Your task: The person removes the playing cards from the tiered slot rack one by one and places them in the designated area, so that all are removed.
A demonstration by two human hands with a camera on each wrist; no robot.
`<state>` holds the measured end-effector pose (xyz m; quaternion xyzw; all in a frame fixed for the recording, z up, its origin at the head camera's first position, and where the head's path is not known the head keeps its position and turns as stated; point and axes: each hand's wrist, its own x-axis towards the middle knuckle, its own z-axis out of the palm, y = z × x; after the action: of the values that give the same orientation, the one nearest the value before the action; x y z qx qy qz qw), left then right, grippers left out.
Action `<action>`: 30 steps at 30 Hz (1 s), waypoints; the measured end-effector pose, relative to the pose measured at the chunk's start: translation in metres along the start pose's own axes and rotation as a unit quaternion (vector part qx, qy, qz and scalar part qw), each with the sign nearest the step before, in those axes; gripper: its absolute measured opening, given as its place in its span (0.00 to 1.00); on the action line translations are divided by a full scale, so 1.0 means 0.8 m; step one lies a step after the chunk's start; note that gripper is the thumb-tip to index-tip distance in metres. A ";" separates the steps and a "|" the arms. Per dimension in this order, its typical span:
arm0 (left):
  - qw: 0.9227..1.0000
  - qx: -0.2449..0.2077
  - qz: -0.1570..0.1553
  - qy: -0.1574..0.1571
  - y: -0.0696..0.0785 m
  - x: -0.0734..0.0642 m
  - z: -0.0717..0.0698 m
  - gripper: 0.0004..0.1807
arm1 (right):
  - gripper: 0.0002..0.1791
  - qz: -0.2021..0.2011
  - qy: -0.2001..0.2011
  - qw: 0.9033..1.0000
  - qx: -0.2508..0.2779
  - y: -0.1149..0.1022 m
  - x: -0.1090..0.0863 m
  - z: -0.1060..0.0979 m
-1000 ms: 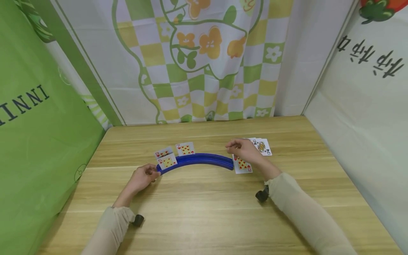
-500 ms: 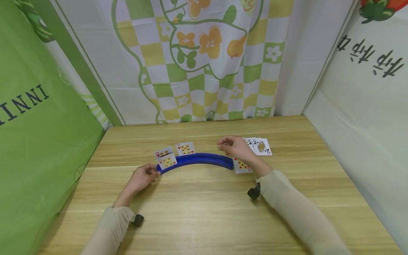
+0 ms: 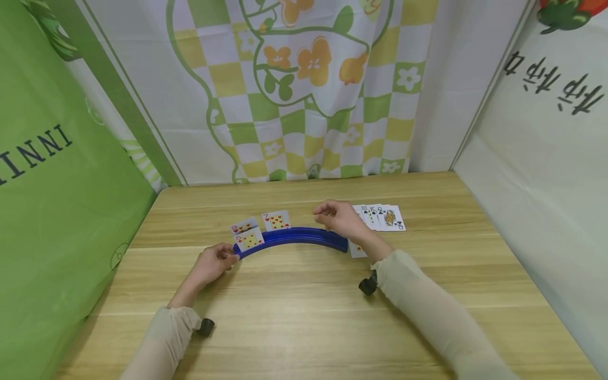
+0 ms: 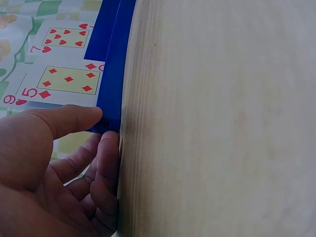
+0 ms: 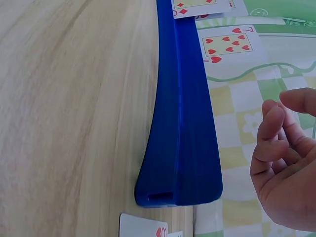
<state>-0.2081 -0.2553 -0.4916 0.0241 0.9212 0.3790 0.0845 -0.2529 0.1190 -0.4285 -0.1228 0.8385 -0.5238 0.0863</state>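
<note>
A curved blue card holder point(image 3: 309, 235) lies on the table. My left hand point(image 3: 212, 265) pinches its left end, the thumb on top and the fingers curled at the edge. In the slots near that end stand a five of diamonds point(image 4: 69, 80), a nine of hearts point(image 3: 243, 226) behind it and a seven of hearts point(image 3: 275, 220). Beyond the holder's right part hovers my right hand point(image 3: 345, 219), fingers loosely curled, thumb near the fingertips; the right wrist view point(image 5: 284, 158) shows nothing held.
At the back right lies a fanned row of playing cards point(image 3: 390, 218), with a ten, a king and a queen showing. A red-suited card point(image 3: 357, 250) lies against the holder's right end, partly behind the right wrist. Curtains point(image 3: 294, 132) hang behind the table point(image 3: 304, 316).
My right hand has moved left, from over the cards at the right to behind the holder's right part, uncovering more of the fanned row. The left hand has stayed at the holder's end.
</note>
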 end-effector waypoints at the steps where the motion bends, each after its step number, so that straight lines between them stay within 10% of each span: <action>1: 1.000 0.000 -0.001 0.000 0.000 0.000 0.000 0.18 | 0.11 -0.001 0.000 1.000 -0.004 0.000 0.001 0.001; 30: 1.000 -0.005 0.000 -0.003 -0.001 0.000 0.000 0.19 | 0.10 -0.018 -0.009 1.000 -0.020 -0.011 0.019 0.035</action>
<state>-0.2082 -0.2557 -0.4921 0.0243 0.9190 0.3836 0.0874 -0.2591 0.0870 -0.4328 -0.1446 0.8454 -0.5077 0.0820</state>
